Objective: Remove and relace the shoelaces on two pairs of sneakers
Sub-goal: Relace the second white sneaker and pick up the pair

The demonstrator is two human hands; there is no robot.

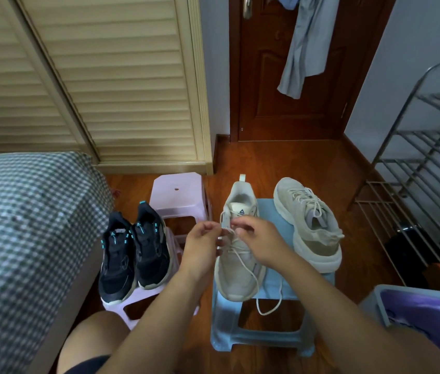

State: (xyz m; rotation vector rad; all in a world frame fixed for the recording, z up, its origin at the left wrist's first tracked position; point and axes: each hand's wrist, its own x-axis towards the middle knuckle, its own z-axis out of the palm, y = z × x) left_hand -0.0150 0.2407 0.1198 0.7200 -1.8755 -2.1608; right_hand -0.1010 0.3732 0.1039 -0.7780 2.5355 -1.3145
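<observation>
Hands, two: left hand (pixel 203 245), right hand (pixel 260 240) pinching one shoelace (pixel 243 261)

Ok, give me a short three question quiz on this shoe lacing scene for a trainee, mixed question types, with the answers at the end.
1. True or false: both hands work on the beige sneaker nearer the dark pair.
2. The dark pair sits on which stool? A blue, B pink, C grey.
3. Fill in: a loose lace hangs over the front of the ___ stool.

Key: 1 true: left hand, right hand. 2 B: pink stool. 3 blue: blue stool.
</observation>
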